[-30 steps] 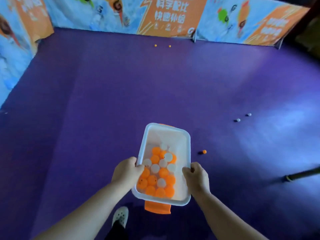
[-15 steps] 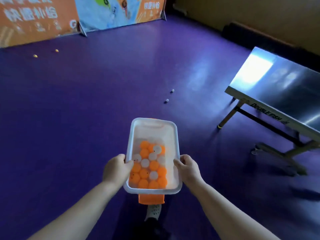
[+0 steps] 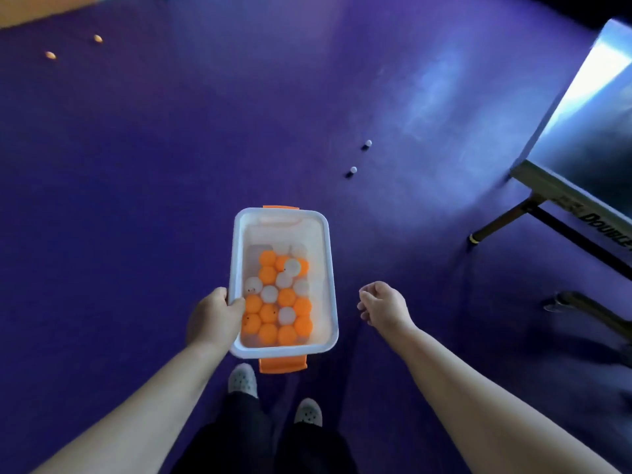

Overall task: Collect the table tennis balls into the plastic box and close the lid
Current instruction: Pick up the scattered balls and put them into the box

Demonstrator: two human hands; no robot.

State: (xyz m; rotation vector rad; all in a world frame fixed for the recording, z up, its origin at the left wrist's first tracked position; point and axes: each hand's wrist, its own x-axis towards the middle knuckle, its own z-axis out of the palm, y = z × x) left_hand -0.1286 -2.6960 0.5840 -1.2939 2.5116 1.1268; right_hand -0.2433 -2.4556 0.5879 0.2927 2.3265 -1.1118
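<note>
Right hand (image 3: 383, 302) now off plastic box (image 3: 281, 221)

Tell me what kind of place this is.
Probably a table tennis hall: purple sports floor, a table tennis table at the right edge, white balls and orange balls loose on the floor.

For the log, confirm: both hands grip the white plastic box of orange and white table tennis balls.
Wrong. Only the left hand grips the white plastic box of orange and white table tennis balls; the right hand is off it, holding nothing. The head view shows it.
</note>
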